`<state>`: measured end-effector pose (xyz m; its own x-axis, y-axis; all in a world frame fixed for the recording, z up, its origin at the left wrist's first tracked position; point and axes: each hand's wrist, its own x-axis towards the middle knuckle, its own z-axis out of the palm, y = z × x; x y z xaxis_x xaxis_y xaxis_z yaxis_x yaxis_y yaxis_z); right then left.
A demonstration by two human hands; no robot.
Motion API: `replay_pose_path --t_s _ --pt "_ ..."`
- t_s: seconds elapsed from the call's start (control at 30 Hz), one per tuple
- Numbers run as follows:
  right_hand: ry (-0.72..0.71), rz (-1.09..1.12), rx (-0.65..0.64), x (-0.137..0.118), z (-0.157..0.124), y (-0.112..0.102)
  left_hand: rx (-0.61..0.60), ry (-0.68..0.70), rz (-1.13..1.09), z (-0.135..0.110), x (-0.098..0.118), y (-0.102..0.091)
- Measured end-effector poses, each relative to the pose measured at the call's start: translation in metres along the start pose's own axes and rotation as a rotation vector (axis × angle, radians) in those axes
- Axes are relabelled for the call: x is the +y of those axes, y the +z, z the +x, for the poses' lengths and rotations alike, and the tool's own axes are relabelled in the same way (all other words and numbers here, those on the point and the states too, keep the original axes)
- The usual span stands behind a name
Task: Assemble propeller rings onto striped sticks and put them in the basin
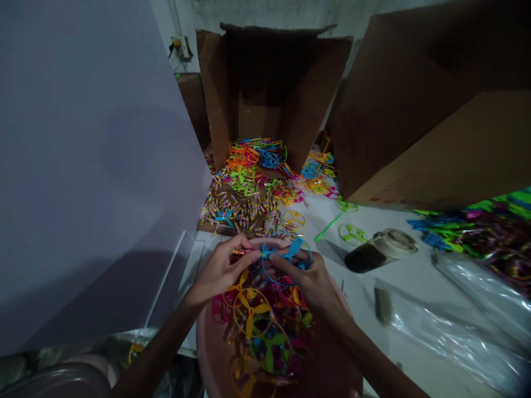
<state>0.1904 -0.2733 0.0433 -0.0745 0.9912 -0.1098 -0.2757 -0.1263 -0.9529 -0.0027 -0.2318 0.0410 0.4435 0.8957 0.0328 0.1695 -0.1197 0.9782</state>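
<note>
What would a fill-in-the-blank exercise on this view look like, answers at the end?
1. The ringed propeller in the right hand is coloured ____.
2. The round basin below the hands is coloured ____.
3. In the picture, the dark-bottomed container is to the ____ of the green stick.
4. The tall open box at the back is made of ____.

Missing words: blue; pink; right; cardboard.

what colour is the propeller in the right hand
The propeller in the right hand is bright blue, seen best in the head view.
</note>
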Motion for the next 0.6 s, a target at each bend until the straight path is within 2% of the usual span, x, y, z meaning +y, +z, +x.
replay_pose_path --t_s 0.23,0.37,0.47,0.53,0.6 --pt "0.014 -0.023 0.072 0.008 -0.002 -0.001 0.049 0.055 0.098 0.001 -0.007 0.011" --pt "0.068 -0.008 0.089 0.012 0.003 -0.007 0.06 0.094 0.059 0.004 -0.016 0.015" --pt "0.136 -0.096 -0.031 0.005 0.008 -0.024 -0.045 0.11 0.164 0.013 -0.023 0.01" --pt "0.151 -0.247 -0.198 -0.005 0.012 -0.04 -0.094 0.085 0.355 0.026 -0.031 -0.001" --pt "0.122 -0.424 -0.273 -0.014 0.02 -0.055 0.007 0.024 0.53 0.046 -0.042 -0.019"
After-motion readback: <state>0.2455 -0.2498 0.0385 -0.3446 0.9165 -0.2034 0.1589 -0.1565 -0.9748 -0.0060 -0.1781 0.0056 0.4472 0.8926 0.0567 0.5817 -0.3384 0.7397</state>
